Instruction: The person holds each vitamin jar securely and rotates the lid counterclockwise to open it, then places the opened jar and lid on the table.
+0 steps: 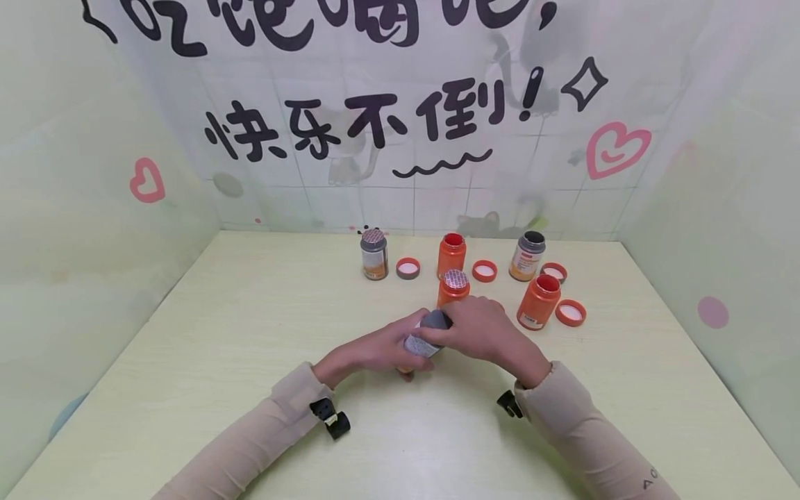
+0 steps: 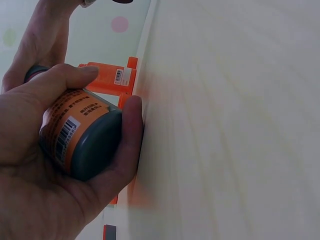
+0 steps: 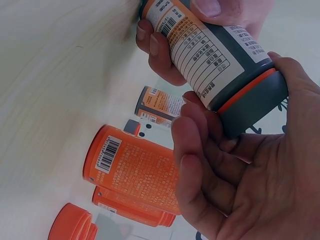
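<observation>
A dark grey jar (image 1: 422, 346) with a white and orange label is held tilted above the table by both hands. My left hand (image 1: 390, 345) wraps its fingers and thumb around the body, with the base facing outward in the left wrist view. The fingers of my right hand (image 1: 480, 328) curl around its dark grey lid (image 3: 256, 104), which sits on the jar above an orange band. Just behind the hands stands an orange jar (image 1: 454, 289) with a foil seal on top, its lower part hidden by the right hand.
At the back stand a foil-sealed grey jar (image 1: 375, 260), an uncapped orange jar (image 1: 451, 258) and an uncapped grey jar (image 1: 526, 258). Another uncapped orange jar (image 1: 537, 305) stands to the right. Several lids lie beside them, including an orange lid (image 1: 571, 313). A wall (image 1: 412, 201) bounds the table behind.
</observation>
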Available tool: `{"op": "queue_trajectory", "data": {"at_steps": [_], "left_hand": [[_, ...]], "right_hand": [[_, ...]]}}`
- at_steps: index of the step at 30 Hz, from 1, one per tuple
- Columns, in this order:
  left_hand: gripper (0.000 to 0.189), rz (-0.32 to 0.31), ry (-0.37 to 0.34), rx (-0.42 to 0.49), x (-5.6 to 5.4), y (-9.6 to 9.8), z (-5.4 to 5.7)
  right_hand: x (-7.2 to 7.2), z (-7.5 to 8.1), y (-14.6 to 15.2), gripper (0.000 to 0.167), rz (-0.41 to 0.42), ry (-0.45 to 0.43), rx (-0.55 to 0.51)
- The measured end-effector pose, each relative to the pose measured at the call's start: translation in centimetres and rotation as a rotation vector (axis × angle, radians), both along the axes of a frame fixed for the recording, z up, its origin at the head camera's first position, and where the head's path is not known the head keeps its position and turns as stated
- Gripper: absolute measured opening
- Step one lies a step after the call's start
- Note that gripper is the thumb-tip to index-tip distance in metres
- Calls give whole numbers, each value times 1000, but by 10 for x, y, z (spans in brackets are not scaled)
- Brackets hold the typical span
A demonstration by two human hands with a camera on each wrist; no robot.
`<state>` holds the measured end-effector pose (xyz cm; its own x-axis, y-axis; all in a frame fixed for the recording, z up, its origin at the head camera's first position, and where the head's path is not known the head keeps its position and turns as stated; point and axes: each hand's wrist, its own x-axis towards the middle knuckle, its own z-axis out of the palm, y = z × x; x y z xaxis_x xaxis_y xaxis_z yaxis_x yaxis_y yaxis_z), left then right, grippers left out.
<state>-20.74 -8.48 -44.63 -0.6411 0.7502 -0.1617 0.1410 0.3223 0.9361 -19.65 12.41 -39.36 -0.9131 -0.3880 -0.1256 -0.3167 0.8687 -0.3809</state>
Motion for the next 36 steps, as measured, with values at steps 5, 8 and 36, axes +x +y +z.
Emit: {"op": "queue_trajectory", "data": {"at_steps": [5,8,36], "left_hand": [[58,-3,7,-3,-1,0,0],[58,0,5,-2,-1,0,0],[61,-46,-23,53,-3,-2,-3]], "right_hand": [[-1,-1,-1,56,1,5,5],[0,-1,-1,57,4,9,9],[1,2,1,55,78,24,-5]]}}
